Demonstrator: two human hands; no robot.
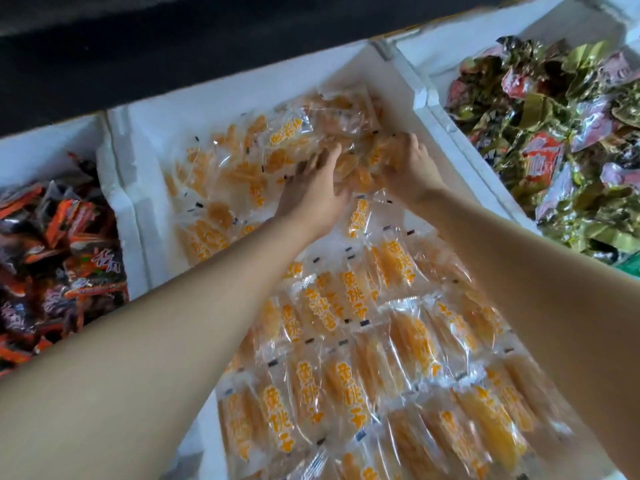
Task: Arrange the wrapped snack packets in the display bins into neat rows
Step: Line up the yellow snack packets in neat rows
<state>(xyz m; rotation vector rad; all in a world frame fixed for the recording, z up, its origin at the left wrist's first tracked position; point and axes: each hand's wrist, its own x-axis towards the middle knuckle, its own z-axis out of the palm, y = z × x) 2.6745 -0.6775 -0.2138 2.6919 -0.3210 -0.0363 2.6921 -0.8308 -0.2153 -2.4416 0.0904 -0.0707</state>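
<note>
Many crinkly clear pkts in white foam bin; L grip spread flat on them, R grip clutching some.

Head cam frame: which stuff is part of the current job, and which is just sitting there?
In use: left hand, right hand, yellow packets, middle bin.
Idle: orange-black packets in left bin, foil packets in right bin.
</note>
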